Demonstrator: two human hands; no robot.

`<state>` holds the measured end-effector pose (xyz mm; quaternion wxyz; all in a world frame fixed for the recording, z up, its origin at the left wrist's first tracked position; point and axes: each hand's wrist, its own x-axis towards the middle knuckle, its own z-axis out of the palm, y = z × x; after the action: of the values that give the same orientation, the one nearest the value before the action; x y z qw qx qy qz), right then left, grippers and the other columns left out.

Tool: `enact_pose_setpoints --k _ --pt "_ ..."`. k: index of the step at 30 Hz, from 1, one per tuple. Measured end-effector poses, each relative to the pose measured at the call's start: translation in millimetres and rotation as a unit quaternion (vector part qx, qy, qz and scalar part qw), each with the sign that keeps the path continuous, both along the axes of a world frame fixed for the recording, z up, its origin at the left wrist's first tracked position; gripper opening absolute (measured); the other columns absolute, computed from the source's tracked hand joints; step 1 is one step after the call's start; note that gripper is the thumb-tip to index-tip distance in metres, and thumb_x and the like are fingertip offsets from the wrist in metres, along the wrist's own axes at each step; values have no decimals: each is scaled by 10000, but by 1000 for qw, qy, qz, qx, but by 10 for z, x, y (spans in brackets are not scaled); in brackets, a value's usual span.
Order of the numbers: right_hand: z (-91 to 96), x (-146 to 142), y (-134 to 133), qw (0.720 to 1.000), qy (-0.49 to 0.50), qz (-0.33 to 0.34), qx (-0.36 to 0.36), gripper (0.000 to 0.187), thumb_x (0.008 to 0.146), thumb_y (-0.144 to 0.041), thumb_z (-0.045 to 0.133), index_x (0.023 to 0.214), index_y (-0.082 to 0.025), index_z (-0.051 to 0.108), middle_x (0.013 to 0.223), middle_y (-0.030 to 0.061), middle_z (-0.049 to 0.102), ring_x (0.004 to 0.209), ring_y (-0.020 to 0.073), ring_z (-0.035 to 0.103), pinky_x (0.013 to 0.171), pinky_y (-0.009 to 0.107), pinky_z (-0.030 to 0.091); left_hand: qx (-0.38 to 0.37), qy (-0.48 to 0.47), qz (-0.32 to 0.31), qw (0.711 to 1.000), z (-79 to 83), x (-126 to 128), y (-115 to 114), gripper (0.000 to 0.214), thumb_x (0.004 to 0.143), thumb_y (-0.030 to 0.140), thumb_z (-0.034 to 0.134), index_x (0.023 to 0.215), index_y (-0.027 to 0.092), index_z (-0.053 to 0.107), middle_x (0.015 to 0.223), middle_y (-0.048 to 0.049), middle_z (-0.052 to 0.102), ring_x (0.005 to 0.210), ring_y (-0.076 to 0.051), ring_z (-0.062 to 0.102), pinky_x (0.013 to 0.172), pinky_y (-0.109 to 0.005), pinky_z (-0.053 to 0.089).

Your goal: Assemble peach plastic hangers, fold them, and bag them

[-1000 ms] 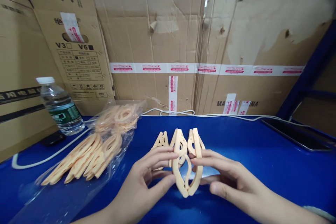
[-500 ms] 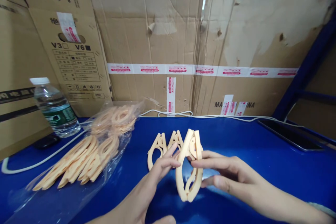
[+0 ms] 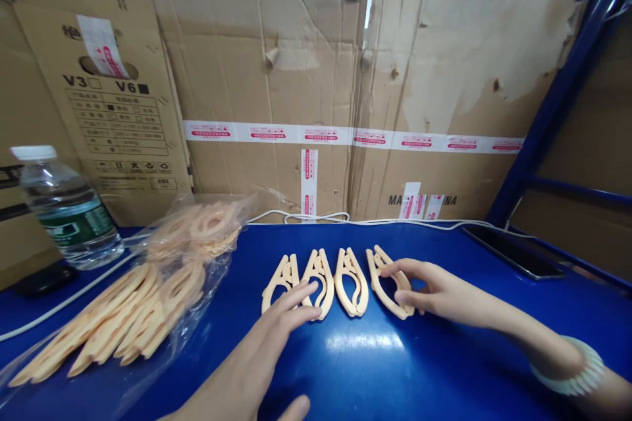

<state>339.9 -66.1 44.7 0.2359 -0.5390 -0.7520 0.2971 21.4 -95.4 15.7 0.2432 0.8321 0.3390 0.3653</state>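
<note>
Several beige folding hangers, folded shut, lie in a row on the blue table. My right hand (image 3: 437,289) has its thumb and fingers around the right side of the rightmost folding hanger (image 3: 379,293), which lies tilted. My left hand (image 3: 261,335) is open with fingers stretched out over the two hangers on the left. Its fingertips partly cover the second hanger (image 3: 330,286) and the leftmost hanger (image 3: 267,295); whether they touch cannot be made out. Between the hands lies another folding hanger (image 3: 364,289), untouched.
A clear plastic bag (image 3: 217,276) with more folded hangers lies to the left. Behind it stand a water bottle (image 3: 74,217) and a black object (image 3: 47,277). A phone (image 3: 513,252) lies at the back right. A white cable (image 3: 395,222) runs along the cardboard wall (image 3: 266,92).
The hanger that was raised in front of my hands now lies on the table at the row's right end. My right hand moved with it. The view has turned slightly right.
</note>
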Motion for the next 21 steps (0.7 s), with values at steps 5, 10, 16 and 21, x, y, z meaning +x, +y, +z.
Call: enact_pose_setpoints --k 5,10,16,21 --pt "16 -87 -78 982 -141 22 125 422 853 -321 610 1262 -223 580 1281 116 578 1008 245 640 851 376 552 53 96 3 994 27 -42 -46 622 751 207 612 1351 322 499 1490 -49 443 1338 -331 436 1109 -515 336" --pt "0 -121 -152 967 -191 4 167 580 923 -453 519 1432 -197 410 1444 172 427 1268 301 494 1039 473 432 68 164 24 984 92 -50 -53 632 754 320 692 1361 324 517 1478 -62 458 1333 -374 428 1123 -567 272" --pt "-181 -347 -281 953 -243 63 171 758 898 -594 484 1524 -357 128 1604 95 104 1449 378 63 1092 648 220 92 234 108 962 -58 133 -112 740 746 412 690 1432 341 421 1542 -83 341 1423 -431 196 1094 -689 147" --pt "-310 -489 -181 946 -250 94 184 753 887 -642 460 1513 -390 125 1600 73 102 1444 385 47 1100 657 155 66 291 97 950 -104 262 -11 766 831 571 558 1497 330 264 1583 -134 196 1432 -434 110 1075 -702 159"
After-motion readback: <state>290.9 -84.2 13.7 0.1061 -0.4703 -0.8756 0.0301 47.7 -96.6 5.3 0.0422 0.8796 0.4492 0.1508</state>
